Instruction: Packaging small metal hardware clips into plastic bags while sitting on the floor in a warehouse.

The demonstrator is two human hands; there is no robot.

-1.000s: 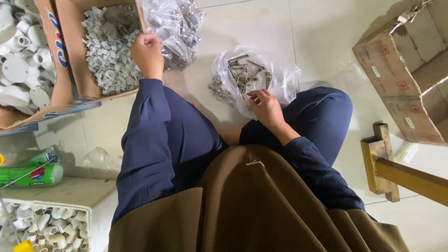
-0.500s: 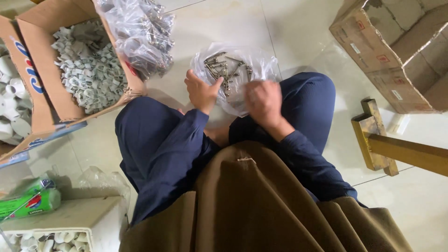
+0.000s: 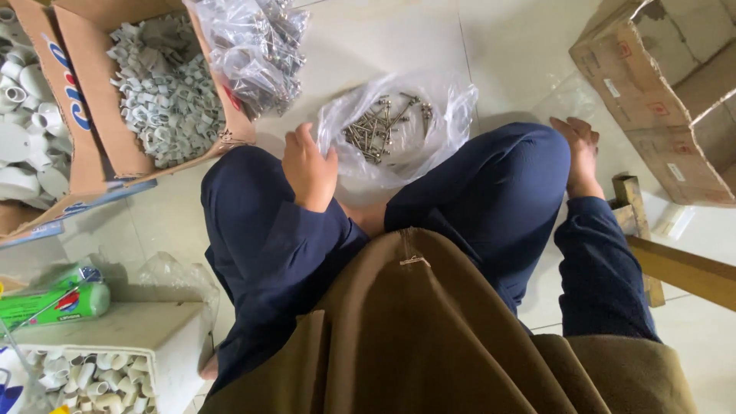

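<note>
Our left hand (image 3: 308, 170), fingers curled shut on something hidden, sits just left of the clear bag of screws (image 3: 387, 126) on the floor (image 3: 506, 69), while our right hand (image 3: 580, 153) rests spread farther right.

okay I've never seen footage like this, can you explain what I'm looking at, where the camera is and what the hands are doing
There is no machine here. The camera sits on a person's head and looks straight down, so you see their own lap, dark blue sleeves and crossed legs on a pale tiled floor.

The left hand rests at the edge of a clear plastic bag lying open on the floor, with a heap of metal screws in it. I cannot tell whether it grips anything. The right hand is out to the side, palm down on the floor by the knee, holding nothing.

Around them: a cardboard box of small grey plastic clips, another bag of metal parts, white pipe fittings, and a worn cardboard box.
</note>
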